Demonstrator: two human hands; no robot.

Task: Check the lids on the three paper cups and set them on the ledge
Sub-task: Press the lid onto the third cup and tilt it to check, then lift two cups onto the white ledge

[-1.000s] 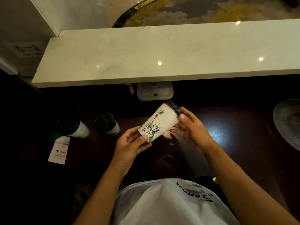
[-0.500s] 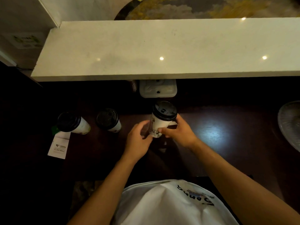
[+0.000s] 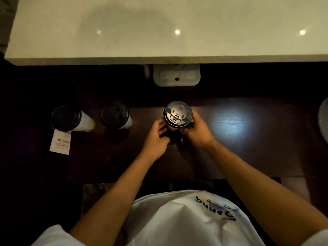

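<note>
A white paper cup with a black lid [image 3: 177, 113] stands upright over the dark wooden counter [image 3: 230, 148], seen from straight above. My right hand [image 3: 197, 129] is curled round its right side. My left hand [image 3: 157, 137] touches its left side with the fingers bent toward it. Two more lidded paper cups stand to the left: one [image 3: 116, 115] close by and one [image 3: 68, 119] farther left. The pale stone ledge [image 3: 159, 32] runs across the top of the view, bare.
A white receipt slip [image 3: 60, 142] lies by the leftmost cup. A white tissue box [image 3: 176, 76] sits under the ledge's front edge. The rim of a glass dish [image 3: 323, 118] shows at the right edge.
The cup was tilted on its side between both hands a second ago; now it is upright with the lid facing up. The camera has moved closer.
</note>
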